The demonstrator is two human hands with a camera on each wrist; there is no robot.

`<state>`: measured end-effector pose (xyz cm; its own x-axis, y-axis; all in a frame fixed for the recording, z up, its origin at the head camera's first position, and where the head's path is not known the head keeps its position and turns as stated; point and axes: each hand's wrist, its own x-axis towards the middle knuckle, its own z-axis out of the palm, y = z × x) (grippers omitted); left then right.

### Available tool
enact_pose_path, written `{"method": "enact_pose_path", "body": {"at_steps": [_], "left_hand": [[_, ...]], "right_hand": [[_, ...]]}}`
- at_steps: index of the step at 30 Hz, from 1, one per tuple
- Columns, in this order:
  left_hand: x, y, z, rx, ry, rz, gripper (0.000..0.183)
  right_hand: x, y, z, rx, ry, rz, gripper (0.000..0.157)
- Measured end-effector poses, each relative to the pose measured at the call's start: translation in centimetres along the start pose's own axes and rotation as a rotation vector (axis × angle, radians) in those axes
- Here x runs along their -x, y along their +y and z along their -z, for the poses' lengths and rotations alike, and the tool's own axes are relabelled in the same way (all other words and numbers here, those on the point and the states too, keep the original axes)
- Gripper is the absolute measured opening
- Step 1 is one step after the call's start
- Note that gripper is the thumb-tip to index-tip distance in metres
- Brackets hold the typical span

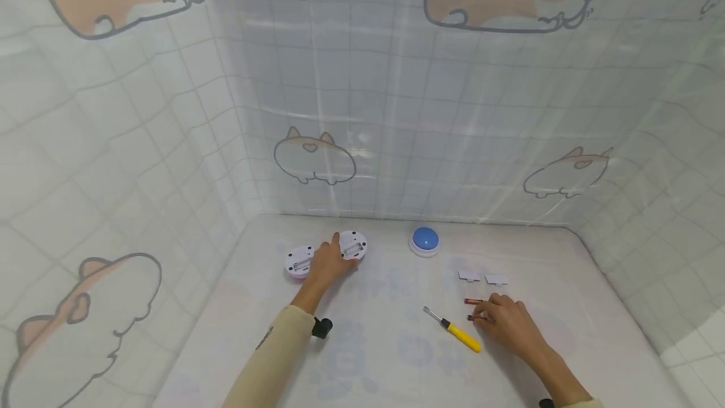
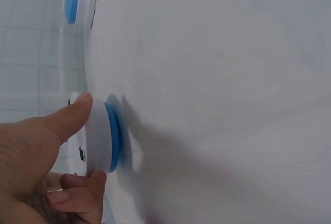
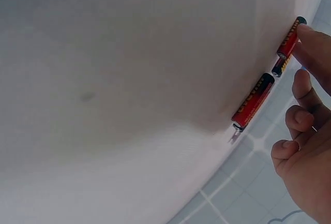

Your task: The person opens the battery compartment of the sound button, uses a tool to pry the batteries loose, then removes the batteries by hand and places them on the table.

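My left hand (image 1: 327,263) grips a round white push button (image 1: 352,245) by its rim, thumb on one side and fingers on the other. It lies upside down, battery slot facing up and blue dome (image 2: 113,137) against the table. Left of it, another upturned button (image 1: 298,261) is partly covered by the hand. On the right, thumb and fingers of my right hand (image 1: 510,326) pinch a red and black battery (image 3: 289,40). More such batteries lie close by, one of them a red battery (image 3: 253,101) lying beside the curled fingers.
A blue-domed button (image 1: 425,240) stands upright at the back. Two small white battery covers (image 1: 469,276) lie right of the middle. A yellow-handled screwdriver (image 1: 461,335) rests left of the right hand. Patterned sheeting (image 1: 396,112) walls the table at the back and both sides.
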<state>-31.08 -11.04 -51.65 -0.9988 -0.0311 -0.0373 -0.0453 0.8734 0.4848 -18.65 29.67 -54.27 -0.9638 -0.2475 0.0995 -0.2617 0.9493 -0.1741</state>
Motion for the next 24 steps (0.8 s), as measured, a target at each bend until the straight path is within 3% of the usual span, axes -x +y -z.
{"method": "enact_pose_path", "body": {"at_steps": [4, 9, 17, 24], "left_hand": [[0.5, 0.2, 0.0, -0.007, 0.007, -0.010, 0.098], [1.4, 1.5, 0.0, -0.010, 0.018, -0.094, 0.086], [1.9, 4.0, -2.1, -0.097, -0.018, -0.304, 0.069], [1.8, 4.8, -3.7, -0.080, -0.054, -0.353, 0.064]], "right_hand": [[-0.2, -0.4, 0.1, 0.014, -0.001, -0.007, 0.019], [-0.9, -1.4, 0.5, -0.024, -0.006, -0.009, 0.022], [-3.6, -2.9, 1.6, -0.141, 0.071, 0.024, 0.029], [-6.9, -3.1, 1.9, -0.250, 0.023, -0.003, 0.042]]}}
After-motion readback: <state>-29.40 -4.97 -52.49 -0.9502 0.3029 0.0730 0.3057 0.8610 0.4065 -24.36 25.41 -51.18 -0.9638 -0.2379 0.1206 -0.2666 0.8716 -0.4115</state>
